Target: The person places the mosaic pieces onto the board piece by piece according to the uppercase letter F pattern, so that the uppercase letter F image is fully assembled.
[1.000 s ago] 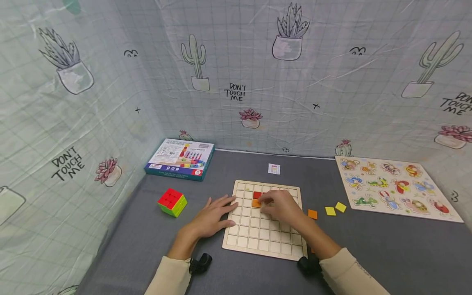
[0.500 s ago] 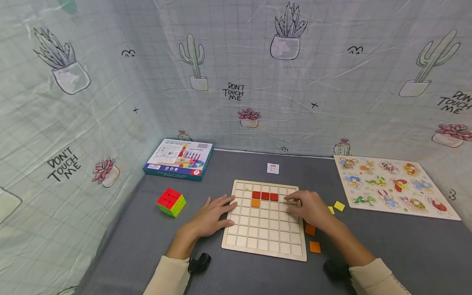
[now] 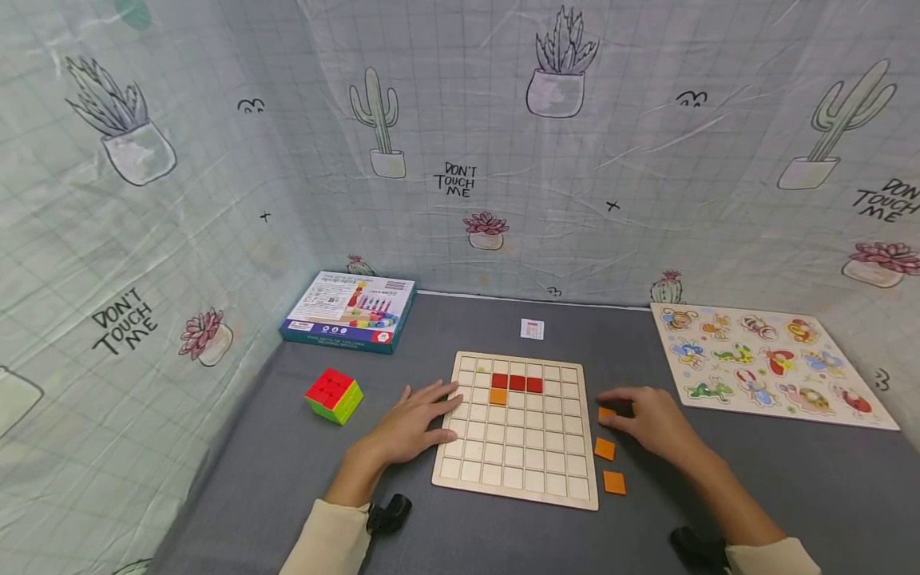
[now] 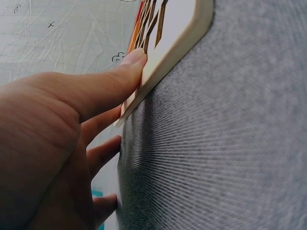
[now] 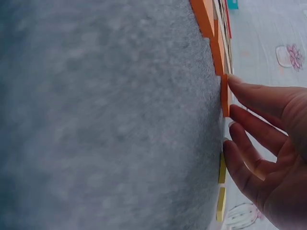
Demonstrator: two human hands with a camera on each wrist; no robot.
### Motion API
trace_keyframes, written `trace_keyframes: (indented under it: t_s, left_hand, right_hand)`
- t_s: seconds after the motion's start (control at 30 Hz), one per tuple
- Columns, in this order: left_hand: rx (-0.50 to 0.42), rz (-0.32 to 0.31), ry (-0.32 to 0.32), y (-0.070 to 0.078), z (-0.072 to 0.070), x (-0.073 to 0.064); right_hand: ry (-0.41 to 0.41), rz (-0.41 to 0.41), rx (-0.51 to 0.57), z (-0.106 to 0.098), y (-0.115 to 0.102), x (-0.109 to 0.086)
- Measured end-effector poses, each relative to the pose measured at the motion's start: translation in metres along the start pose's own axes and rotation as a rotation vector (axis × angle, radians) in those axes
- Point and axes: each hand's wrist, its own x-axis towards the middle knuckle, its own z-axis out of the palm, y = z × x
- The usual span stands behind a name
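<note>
A pale wooden grid board (image 3: 513, 455) lies on the dark table. Three red tiles (image 3: 517, 383) sit side by side in one of its upper rows, with an orange tile (image 3: 497, 396) below the leftmost. My left hand (image 3: 413, 425) rests at the board's left edge, fingers spread; its thumb (image 4: 112, 81) touches the rim in the left wrist view. To the right of the board my right hand (image 3: 654, 419) pinches another orange tile (image 5: 225, 96) between thumb and index finger, low at the table. Two more orange tiles (image 3: 605, 449) lie nearer the front.
Two yellow tiles (image 5: 221, 167) lie beyond my right fingers. A red and yellow-green puzzle cube (image 3: 335, 394) and a flat box (image 3: 350, 311) stand at left. An insect picture board (image 3: 776, 366) lies at right, and a small printed card (image 3: 533, 329) behind the grid.
My right hand has moved from the orange tile on the board rightward, off the board, to a loose orange tile on the table. The left hand has stayed in place.
</note>
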Motion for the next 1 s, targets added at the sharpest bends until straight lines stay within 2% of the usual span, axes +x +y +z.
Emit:
trace_keyframes:
  t_s: [0.6,1.0]
  left_hand:
    - [0.007,-0.007,0.0,-0.0013,0.001,0.0002]
    - [0.0,0.002,0.007,-0.0006,0.0005,-0.0004]
  right_hand:
    - [-0.027,0.081,0.036,-0.0007,0.0075,-0.0067]
    - [-0.011,0.079,0.025,-0.0011,0.0047,-0.0054]
